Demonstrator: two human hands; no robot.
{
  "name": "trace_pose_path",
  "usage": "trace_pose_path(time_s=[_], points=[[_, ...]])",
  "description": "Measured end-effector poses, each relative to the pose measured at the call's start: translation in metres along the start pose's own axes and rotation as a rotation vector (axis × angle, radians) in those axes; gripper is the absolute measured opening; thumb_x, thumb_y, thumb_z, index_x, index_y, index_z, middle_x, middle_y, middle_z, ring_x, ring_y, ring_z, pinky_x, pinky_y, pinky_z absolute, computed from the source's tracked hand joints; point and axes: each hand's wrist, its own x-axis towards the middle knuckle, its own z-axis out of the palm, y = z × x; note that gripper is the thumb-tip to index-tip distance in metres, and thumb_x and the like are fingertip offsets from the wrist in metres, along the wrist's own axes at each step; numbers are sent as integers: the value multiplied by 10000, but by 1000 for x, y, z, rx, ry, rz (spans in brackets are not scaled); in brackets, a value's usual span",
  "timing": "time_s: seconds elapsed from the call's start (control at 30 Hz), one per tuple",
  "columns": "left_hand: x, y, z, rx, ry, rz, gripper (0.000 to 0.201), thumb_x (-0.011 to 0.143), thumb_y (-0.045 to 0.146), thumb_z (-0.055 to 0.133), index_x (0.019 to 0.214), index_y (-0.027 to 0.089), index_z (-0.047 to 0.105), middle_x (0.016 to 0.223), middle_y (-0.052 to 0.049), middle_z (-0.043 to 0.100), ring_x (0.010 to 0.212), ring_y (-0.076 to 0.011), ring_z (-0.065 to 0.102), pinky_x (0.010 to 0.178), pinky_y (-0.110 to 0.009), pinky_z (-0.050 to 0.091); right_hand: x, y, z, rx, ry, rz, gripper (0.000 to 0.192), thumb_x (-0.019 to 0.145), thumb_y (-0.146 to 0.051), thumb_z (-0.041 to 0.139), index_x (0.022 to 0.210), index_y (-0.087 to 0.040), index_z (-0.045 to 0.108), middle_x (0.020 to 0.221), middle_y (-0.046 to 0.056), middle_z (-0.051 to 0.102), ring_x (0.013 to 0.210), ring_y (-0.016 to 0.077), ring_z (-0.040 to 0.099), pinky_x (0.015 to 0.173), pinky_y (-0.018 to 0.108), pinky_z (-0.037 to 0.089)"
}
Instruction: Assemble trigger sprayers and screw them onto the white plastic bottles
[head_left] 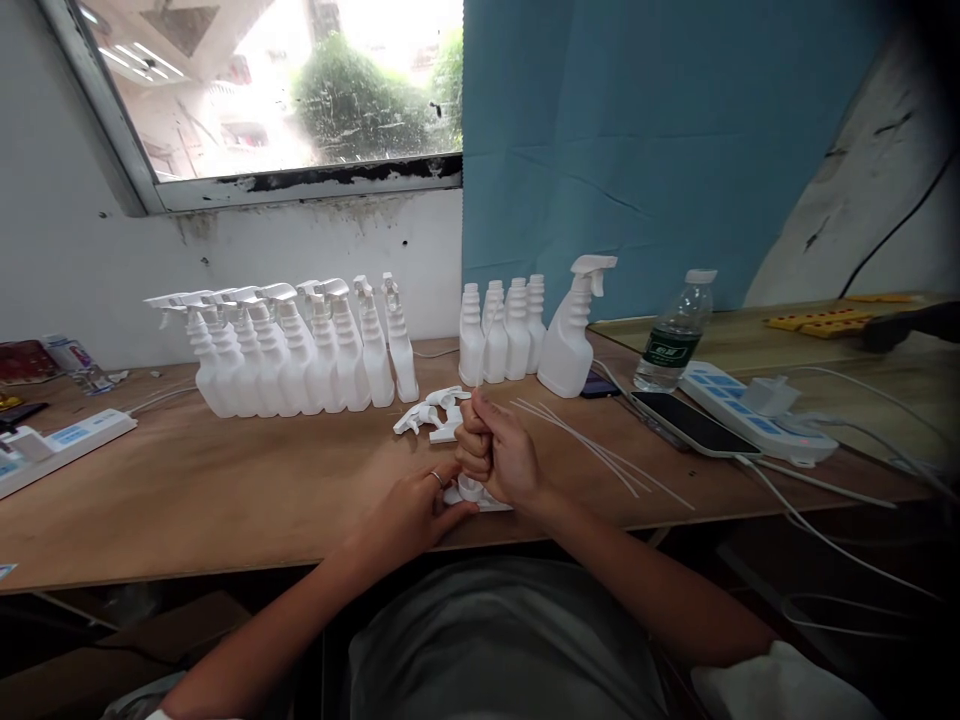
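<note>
Matte plywood bench (225,490), both hands (457,480) on a glossy white trigger sprayer (471,492).

You worked at a brown wooden bench (225,490) lined with plain white spray bottles (300,350) and white trigger heads (431,412). Behind them hung a teal-blue curtain (645,140). The clear water bottle (675,335) wore a dark green label, the phone (694,423) was black, and the power strip (757,410) was white with blue panels.

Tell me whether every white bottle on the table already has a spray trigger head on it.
No: four white bottles beside the blue curtain stand with bare necks, no trigger heads.
</note>
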Motion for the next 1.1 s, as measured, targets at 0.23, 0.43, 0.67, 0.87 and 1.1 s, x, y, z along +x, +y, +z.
trace_pose_path(time_s=[0.23, 0.43, 0.67, 0.87, 1.1], points=[[0, 2, -1, -6, -9, -11, 341, 891, 407, 570, 1177, 222, 574, 695, 24, 573, 599, -143, 517, 588, -234, 366, -1, -1, -1, -6, 1, 2, 577, 798, -569, 633, 605, -198, 236, 455, -106, 167, 346, 24, 69, 307, 135, 87], [0, 1, 0, -12, -3, -6, 279, 881, 405, 581, 1085, 215, 596, 679, 28, 562, 578, -137, 498, 582, -231, 368, -1, 2, 1, -25, -8, 40, 586, 770, -575, 658, 603, -197, 243, 447, -108, 173, 338, 19, 73, 297, 127, 90], [1, -2, 4, -46, 39, 9, 218, 866, 387, 607, 999, 215, 618, 652, 39, 549, 555, -123, 476, 566, -223, 348, -1, 4, 3, -63, 46, 62, 583, 752, -588, 672, 614, -197, 262, 448, -112, 185, 336, 13, 82, 295, 127, 75], [3, -5, 6, -131, 60, -15, 214, 835, 386, 644, 919, 190, 624, 649, 38, 545, 552, -113, 461, 536, -212, 330, 0, 5, 6, -80, 96, 76, 582, 722, -590, 697, 625, -198, 278, 440, -118, 188, 336, 8, 77, 289, 121, 69], [6, -5, 8, -204, 91, -14, 209, 789, 356, 693, 812, 161, 621, 620, 37, 526, 530, -100, 432, 507, -207, 329, 3, 8, 6, -107, 110, 88, 559, 738, -590, 681, 636, -200, 293, 439, -115, 200, 333, 14, 92, 284, 120, 72]])
